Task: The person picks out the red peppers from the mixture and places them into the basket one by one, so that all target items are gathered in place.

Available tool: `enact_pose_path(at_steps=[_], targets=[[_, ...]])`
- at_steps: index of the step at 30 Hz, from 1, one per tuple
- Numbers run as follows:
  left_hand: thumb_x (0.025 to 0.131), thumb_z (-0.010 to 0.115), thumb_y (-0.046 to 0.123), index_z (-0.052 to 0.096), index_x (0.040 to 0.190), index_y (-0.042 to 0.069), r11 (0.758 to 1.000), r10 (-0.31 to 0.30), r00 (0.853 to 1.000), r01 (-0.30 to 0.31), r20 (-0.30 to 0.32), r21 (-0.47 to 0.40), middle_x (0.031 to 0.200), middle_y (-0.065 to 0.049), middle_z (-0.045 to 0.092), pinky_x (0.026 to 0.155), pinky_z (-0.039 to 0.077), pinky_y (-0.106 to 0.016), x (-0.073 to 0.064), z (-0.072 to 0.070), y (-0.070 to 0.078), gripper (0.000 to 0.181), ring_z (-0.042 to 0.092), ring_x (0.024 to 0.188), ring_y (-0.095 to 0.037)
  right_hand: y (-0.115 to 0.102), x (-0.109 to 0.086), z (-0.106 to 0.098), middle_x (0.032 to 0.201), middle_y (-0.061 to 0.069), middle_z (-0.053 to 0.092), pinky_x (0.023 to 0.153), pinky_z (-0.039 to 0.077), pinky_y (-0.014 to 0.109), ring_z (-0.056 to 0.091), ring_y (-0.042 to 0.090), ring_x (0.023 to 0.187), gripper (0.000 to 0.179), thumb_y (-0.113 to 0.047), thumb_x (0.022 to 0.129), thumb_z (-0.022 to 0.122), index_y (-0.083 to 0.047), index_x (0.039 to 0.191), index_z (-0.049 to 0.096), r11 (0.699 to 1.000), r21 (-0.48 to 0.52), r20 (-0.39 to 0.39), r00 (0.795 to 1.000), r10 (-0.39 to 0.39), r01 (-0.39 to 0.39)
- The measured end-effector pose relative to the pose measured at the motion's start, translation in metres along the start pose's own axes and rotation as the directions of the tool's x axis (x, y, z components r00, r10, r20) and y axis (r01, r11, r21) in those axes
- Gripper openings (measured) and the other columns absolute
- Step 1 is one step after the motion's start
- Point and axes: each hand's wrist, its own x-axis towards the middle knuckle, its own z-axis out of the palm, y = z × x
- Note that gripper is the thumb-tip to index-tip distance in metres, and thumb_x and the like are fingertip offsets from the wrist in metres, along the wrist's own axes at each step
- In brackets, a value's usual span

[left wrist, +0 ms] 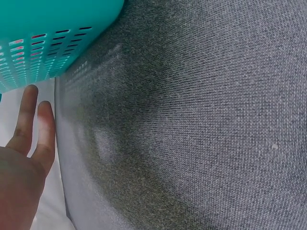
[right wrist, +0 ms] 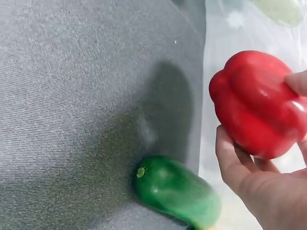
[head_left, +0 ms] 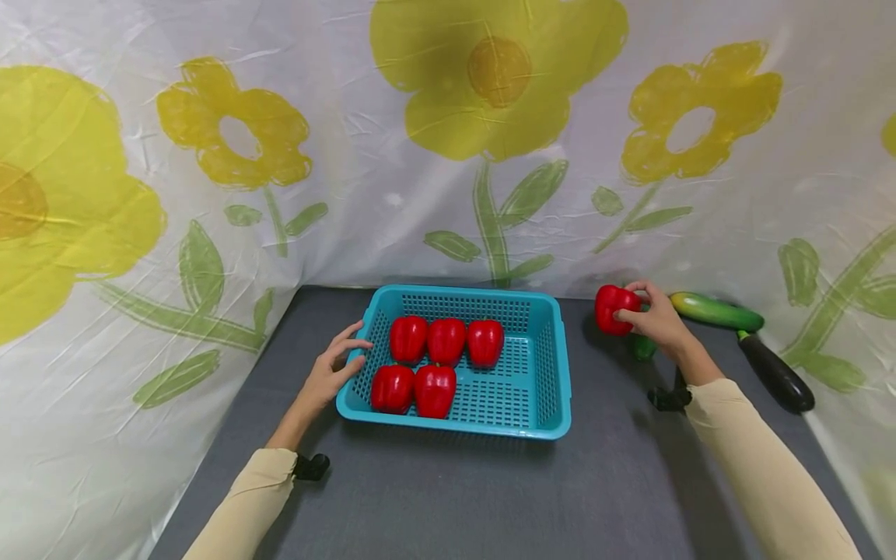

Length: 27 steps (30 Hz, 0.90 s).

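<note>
My right hand [head_left: 656, 317] grips a red bell pepper [head_left: 613, 309], raised above the table to the right of the basket; in the right wrist view the pepper [right wrist: 259, 105] sits between thumb and fingers. At the left rim of the blue basket [head_left: 458, 430] is my left hand [head_left: 332, 370], its fingers spread and holding nothing. Several red bell peppers [head_left: 435, 391] lie inside the basket, grouped toward its left half in two rows. In the left wrist view two fingers [left wrist: 46, 129] reach up beside the basket's slotted wall [left wrist: 53, 43].
Beyond my right hand lie a green and yellow cucumber-like vegetable [head_left: 721, 311] and a dark eggplant [head_left: 775, 372]. A green vegetable [head_left: 642, 347] lies below the held pepper, partly hidden by the hand. A flower-printed sheet [head_left: 357, 194] hangs behind the grey table [head_left: 448, 505].
</note>
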Motion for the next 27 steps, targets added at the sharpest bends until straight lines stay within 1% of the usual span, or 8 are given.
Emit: enact_pose_path(at_steps=[2,4,7,13,16,18,23,27], targets=[[0.102,0.055,-0.004,0.062,0.126,-0.006,1.0,-0.003,1.0,0.003,0.0,-0.004,0.161,-0.016,0.03,0.098,0.042,-0.026,0.0,0.0,0.0,0.026,0.031,0.143,-0.037,0.009,0.004,-0.001,0.148,0.031,0.032,0.083,0.057,0.04,0.046,0.046,0.119,0.057,-0.015,0.099,0.068,0.001,0.14,0.032,1.0,0.004,-0.007,1.0,-0.007,0.007],[0.102,0.055,-0.004,0.062,0.127,-0.005,1.0,-0.007,1.0,0.007,0.0,-0.004,0.161,-0.015,0.03,0.098,0.042,-0.027,0.0,0.0,0.001,0.026,0.031,0.143,-0.037,0.008,0.002,0.0,0.151,0.03,0.03,0.084,0.056,0.041,0.044,0.047,0.122,0.057,-0.018,0.099,0.068,0.0,0.14,0.032,1.0,0.013,-0.007,1.0,-0.008,0.009],[0.102,0.055,-0.003,0.062,0.127,-0.005,1.0,-0.013,1.0,0.013,0.001,-0.007,0.162,-0.015,0.03,0.098,0.042,-0.027,0.0,0.0,0.001,0.026,0.032,0.143,-0.037,0.005,-0.003,0.001,0.152,0.029,0.029,0.087,0.056,0.042,0.041,0.044,0.126,0.057,-0.021,0.099,0.069,-0.001,0.139,0.034,0.999,0.035,-0.011,1.0,-0.014,0.014],[0.101,0.055,-0.005,0.062,0.126,-0.006,1.0,0.005,1.0,-0.005,0.0,-0.004,0.161,-0.016,0.03,0.097,0.042,-0.026,0.001,0.0,0.0,0.026,0.032,0.142,-0.037,-0.005,-0.014,0.0,0.144,0.026,0.037,0.087,0.054,0.037,0.045,0.029,0.117,0.05,-0.025,0.098,0.07,-0.004,0.134,0.041,0.999,0.043,-0.042,0.999,-0.009,0.011],[0.101,0.054,-0.006,0.062,0.126,-0.006,1.0,0.019,1.0,-0.019,0.002,-0.006,0.161,-0.018,0.03,0.097,0.043,-0.026,0.001,0.0,-0.001,0.026,0.032,0.142,-0.038,-0.009,-0.018,-0.003,0.142,0.025,0.04,0.087,0.052,0.035,0.045,0.024,0.114,0.048,-0.024,0.099,0.07,-0.004,0.134,0.043,0.999,0.04,-0.046,0.999,-0.017,0.018],[0.101,0.054,-0.006,0.062,0.126,-0.007,1.0,0.018,1.0,-0.018,0.003,-0.007,0.161,-0.018,0.03,0.098,0.042,-0.026,0.001,0.0,-0.001,0.026,0.032,0.142,-0.038,-0.011,-0.021,-0.005,0.142,0.024,0.04,0.087,0.051,0.034,0.046,0.022,0.113,0.05,-0.024,0.099,0.07,-0.003,0.135,0.043,0.999,0.041,-0.045,0.999,-0.023,0.025],[0.101,0.055,-0.004,0.061,0.126,-0.007,1.0,0.002,1.0,-0.002,0.0,0.005,0.161,-0.016,0.03,0.099,0.041,-0.026,0.0,0.0,-0.001,0.026,0.033,0.141,-0.037,-0.014,-0.023,-0.008,0.145,0.023,0.037,0.084,0.053,0.026,0.054,0.016,0.106,0.054,-0.02,0.099,0.069,0.001,0.141,0.041,0.998,0.052,-0.038,0.999,-0.036,0.038],[0.102,0.056,-0.003,0.062,0.126,-0.007,1.0,-0.011,1.0,0.011,-0.003,0.006,0.161,-0.015,0.03,0.099,0.041,-0.028,0.0,0.001,-0.001,0.026,0.032,0.142,-0.036,-0.02,-0.024,-0.008,0.145,0.023,0.037,0.086,0.054,0.027,0.055,0.013,0.105,0.055,-0.017,0.1,0.068,0.003,0.144,0.042,0.996,0.073,-0.025,0.999,-0.048,0.05]])
